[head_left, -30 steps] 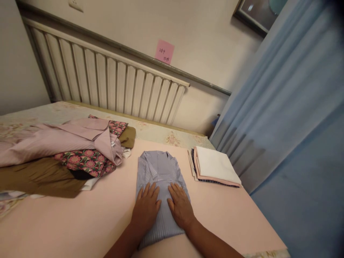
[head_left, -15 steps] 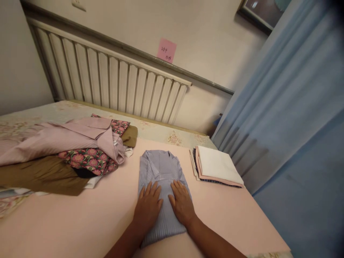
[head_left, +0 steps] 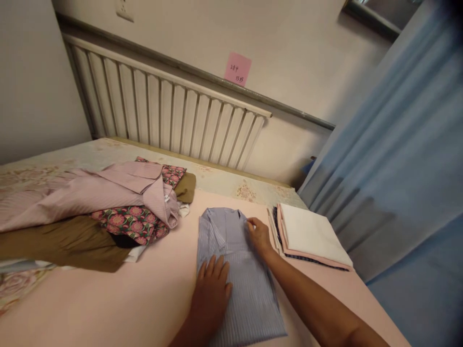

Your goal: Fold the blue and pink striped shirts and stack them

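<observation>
- At the bottom of the view, the near hem of the blue striped shirt [head_left: 249,294] is partly cut off; the folded shirt lies flat on a pink sheet [head_left: 144,299], collar end away from the person.
- On the shirt's lower left side rests the left hand [head_left: 214,289], palm down, fingers extended and slightly apart, gripping nothing; hand and forearm hide that edge.
- Farther up, at the shirt's right edge near the collar, the right hand [head_left: 261,236] touches the cloth with bent fingers; whether it pinches the fabric cannot be told. Its forearm covers part of the same edge.
- Right of that hand, just beside it, sits a folded stack [head_left: 311,233], white on top with pink and dark layers below; only a narrow strip of sheet separates shirt and stack.
- To the left, a wider stretch of pink sheet runs toward a loose clothes heap [head_left: 112,185], cut off by the picture's left side, its lower layers hard to make out.
- Beyond lie a flowered cover [head_left: 246,191], then a radiator [head_left: 173,115]; a blue curtain [head_left: 394,159] bounds the right side.
</observation>
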Demonstrator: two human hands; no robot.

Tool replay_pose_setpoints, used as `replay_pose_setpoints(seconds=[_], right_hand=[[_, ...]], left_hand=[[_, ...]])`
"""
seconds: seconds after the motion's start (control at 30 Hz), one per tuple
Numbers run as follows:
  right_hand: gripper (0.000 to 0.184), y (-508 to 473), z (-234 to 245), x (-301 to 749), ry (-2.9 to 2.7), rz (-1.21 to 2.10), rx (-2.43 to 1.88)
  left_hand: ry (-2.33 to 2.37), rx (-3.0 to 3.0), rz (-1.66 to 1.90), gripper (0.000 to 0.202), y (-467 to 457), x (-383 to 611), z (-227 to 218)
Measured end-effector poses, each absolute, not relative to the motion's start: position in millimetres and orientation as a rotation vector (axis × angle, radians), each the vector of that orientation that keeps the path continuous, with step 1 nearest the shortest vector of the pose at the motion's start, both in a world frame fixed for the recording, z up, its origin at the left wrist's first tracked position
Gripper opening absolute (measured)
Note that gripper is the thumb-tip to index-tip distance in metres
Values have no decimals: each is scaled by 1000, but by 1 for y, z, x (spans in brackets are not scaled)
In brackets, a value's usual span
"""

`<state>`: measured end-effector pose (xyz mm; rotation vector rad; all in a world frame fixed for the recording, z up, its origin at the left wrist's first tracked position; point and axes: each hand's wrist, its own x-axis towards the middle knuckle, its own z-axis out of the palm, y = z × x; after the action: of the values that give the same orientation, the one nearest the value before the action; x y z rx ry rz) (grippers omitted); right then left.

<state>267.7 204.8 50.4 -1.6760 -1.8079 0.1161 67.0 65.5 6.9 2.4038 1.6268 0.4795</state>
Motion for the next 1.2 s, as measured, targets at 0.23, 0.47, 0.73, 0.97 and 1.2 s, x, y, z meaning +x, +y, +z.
replay_pose_setpoints(seconds=[0.23,0.47,0.73,0.97,1.2], right_hand=[[30,308,44,267,-1882,249,-1770],[20,330,34,262,-2003,430,-1845],[17,323,39,268,-2024,531,-1846],[33,320,37,277,-1970,506,-1949],[26,323,54,257,-2038,269,-2027]], left_hand=[[1568,2370,432,54,69,66,8],[1552,2397,479,54,73,66,-3],[1574,2371,415,54,74,67,6],[1561,2349,427,53,72,67,8],[1539,2300,393,55,72,66,11]])
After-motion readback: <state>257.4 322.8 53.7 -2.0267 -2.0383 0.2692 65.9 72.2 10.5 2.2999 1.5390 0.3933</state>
